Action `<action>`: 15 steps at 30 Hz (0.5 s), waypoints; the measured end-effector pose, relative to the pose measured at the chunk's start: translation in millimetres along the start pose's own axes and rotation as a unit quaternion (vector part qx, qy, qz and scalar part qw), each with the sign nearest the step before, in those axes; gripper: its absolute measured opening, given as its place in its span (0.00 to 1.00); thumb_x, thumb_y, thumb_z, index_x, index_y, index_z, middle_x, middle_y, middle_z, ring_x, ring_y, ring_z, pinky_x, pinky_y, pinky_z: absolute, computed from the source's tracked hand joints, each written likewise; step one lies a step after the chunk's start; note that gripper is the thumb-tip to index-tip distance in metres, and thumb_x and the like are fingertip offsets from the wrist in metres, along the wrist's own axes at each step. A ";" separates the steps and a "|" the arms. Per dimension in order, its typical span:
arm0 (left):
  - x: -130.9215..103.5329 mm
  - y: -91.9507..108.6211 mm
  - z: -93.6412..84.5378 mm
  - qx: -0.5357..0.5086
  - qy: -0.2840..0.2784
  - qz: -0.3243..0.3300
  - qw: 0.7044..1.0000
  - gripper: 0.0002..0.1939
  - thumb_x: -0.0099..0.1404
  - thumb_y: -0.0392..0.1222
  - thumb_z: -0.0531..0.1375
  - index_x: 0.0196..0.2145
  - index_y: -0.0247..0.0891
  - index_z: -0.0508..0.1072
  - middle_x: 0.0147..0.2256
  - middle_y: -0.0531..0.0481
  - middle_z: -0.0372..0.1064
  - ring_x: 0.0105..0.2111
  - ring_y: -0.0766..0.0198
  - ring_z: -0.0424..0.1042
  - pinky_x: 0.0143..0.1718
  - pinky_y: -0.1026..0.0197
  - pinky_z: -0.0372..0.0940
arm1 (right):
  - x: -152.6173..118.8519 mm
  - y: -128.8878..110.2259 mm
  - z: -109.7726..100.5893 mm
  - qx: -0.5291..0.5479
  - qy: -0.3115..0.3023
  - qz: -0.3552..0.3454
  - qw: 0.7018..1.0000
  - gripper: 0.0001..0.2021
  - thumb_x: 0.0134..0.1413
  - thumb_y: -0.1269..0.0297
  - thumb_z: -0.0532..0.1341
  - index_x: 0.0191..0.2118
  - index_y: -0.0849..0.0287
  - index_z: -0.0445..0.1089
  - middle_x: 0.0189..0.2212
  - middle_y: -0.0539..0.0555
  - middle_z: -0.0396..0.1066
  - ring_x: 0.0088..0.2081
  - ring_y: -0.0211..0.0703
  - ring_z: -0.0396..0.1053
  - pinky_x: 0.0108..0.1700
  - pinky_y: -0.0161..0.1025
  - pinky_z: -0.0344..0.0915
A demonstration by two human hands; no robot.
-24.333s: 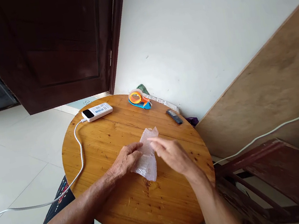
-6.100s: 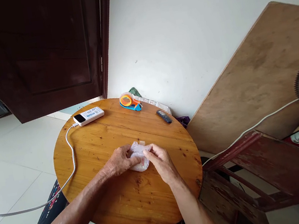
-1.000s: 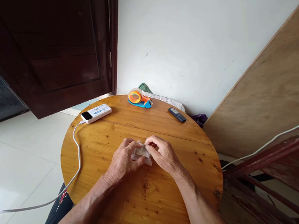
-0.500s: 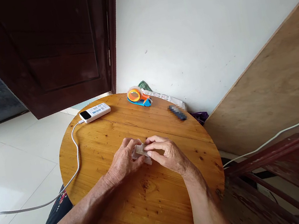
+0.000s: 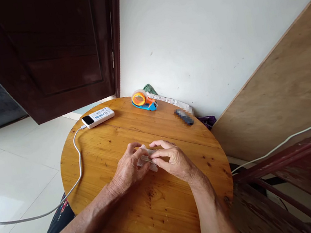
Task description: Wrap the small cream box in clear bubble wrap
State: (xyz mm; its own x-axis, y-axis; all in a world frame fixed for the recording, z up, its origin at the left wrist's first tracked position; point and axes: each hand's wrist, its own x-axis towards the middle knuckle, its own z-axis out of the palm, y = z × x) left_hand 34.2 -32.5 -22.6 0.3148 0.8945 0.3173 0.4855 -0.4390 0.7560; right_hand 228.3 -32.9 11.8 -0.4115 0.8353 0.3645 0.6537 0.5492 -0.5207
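Observation:
Over the middle of the round wooden table (image 5: pixel 101 149), both hands meet at a small crumpled whitish wrapper (image 5: pixel 153 167). A thin, flat greyish-tan piece (image 5: pixel 147 160) lies on the wrapper, seen nearly edge-on; its kind I cannot make out. My left hand (image 5: pixel 128 166) grips the wrapper and piece from the left, thumb below and fingers curled above. From the right, my right hand (image 5: pixel 178 162) pinches the end of the flat piece between thumb and fingers, its upper finger raised. Fingers hide part of both items.
A white power bank (image 5: pixel 98 117) with a white cable (image 5: pixel 80 157) rests at the table's back left. Behind the hands stands an orange and blue tape dispenser (image 5: pixel 143 100). A blurred dark object (image 5: pixel 184 117) lies at the back right, near the white wall (image 5: pixel 190 39).
The flat piece has tilted from showing its broad face to nearly edge-on, and more of the wrapper shows behind it. Both hands have stayed in nearly the same place.

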 end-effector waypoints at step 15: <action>1.2 -0.3 3.7 0.022 0.034 -0.004 0.999 0.08 0.56 0.36 0.64 0.35 0.42 0.76 0.47 0.48 0.66 0.39 0.62 0.73 0.40 0.61 0.70 | 2.7 -5.2 3.6 -0.017 0.012 -0.039 0.999 0.09 0.50 0.75 0.63 0.28 0.52 0.78 0.46 0.52 0.75 0.46 0.47 0.72 0.50 0.45 0.66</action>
State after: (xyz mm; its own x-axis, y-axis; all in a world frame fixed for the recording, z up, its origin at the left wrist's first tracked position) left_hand 37.4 -31.6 -24.6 0.2550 0.9012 0.3505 0.5243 -0.4334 0.7330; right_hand 221.4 -33.4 12.7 -0.4471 0.7893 0.4208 0.6422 0.6108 -0.4632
